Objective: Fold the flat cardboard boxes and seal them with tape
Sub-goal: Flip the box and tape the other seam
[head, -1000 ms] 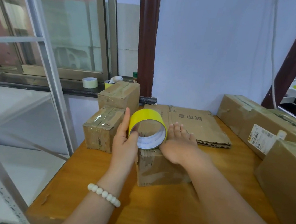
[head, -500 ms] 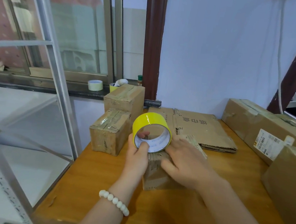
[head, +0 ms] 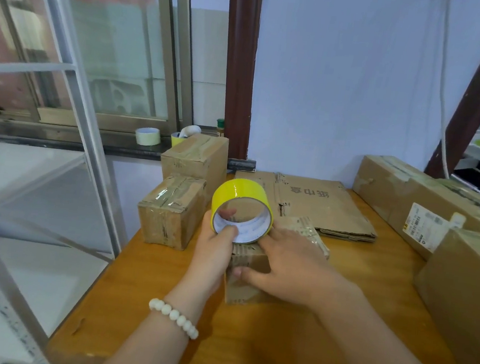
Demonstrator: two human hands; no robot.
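Leftmost, a front taped box (head: pixel 170 210) and a rear taped box (head: pixel 195 159) stand closed on the table (head: pixel 245 345), contents hidden. Next, our left hand (head: pixel 215 247) grips the yellow tape roll (head: pixel 240 195), thumb over its near rim, fingers inside the core, resting it on the small box (head: pixel 247 283), we judge to start a strip. Our right hand (head: pixel 289 264) steadies that box, fingers spread across its top, thumb on the near face. Behind, the flat cardboard (head: pixel 325 208) waits unfolded.
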